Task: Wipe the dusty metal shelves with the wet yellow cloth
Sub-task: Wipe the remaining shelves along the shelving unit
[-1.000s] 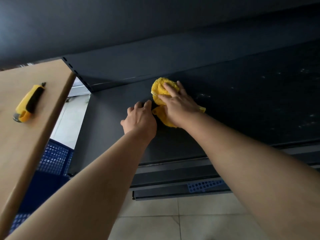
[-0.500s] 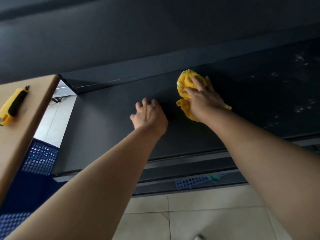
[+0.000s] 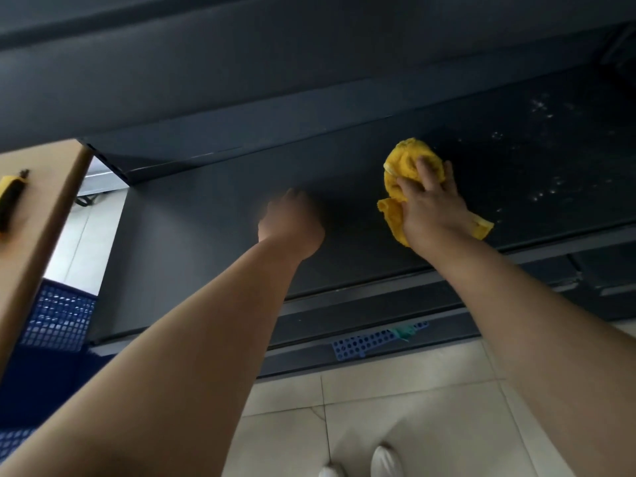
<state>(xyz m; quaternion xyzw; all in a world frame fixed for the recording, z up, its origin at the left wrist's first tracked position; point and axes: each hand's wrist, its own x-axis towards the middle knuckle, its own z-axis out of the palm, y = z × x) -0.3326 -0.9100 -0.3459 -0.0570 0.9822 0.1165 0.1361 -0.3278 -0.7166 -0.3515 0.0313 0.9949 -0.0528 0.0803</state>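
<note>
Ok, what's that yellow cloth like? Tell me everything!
The yellow cloth looks like soft, fuzzy towelling, scrunched into a lump. It lies on the dark metal shelf. The right hand grips it from above, hiding its middle; a bunched top, a left flap and a small right corner poke out. I can't tell if it's wet.

I see the yellow cloth (image 3: 407,163) lying bunched on the dark grey metal shelf (image 3: 206,242), with one corner trailing out at 4 o'clock. Pale dust specks (image 3: 540,108) dot the shelf from 1 to 3 o'clock of the cloth. Toward 9 o'clock the surface looks plain.
</note>
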